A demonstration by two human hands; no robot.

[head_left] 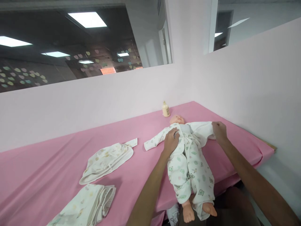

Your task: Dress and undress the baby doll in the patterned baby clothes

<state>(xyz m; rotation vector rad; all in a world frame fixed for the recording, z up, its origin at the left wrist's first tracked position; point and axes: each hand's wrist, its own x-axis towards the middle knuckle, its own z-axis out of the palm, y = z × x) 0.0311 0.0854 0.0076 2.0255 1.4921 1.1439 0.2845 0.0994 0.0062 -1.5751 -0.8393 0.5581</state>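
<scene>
A baby doll (177,119) lies on its back on the pink-covered table, its bare feet past the near edge. It wears white patterned trousers (198,169) and a white printed baby jacket (162,135), which is open at the front over a greyish chest. My left hand (171,139) rests on the doll's chest, fingers curled at the jacket's front edge. At the right, my right hand (219,130) is closed on the end of the jacket's sleeve and holds it stretched out sideways. Whether the doll's arm is inside that sleeve is hidden.
A small cream-coloured bottle (166,110) stands near the back wall. To the left lie a white printed garment (108,158) and a folded white cloth (82,204) on the pink sheet (58,160). White walls (254,81) with windows border the table behind and at right.
</scene>
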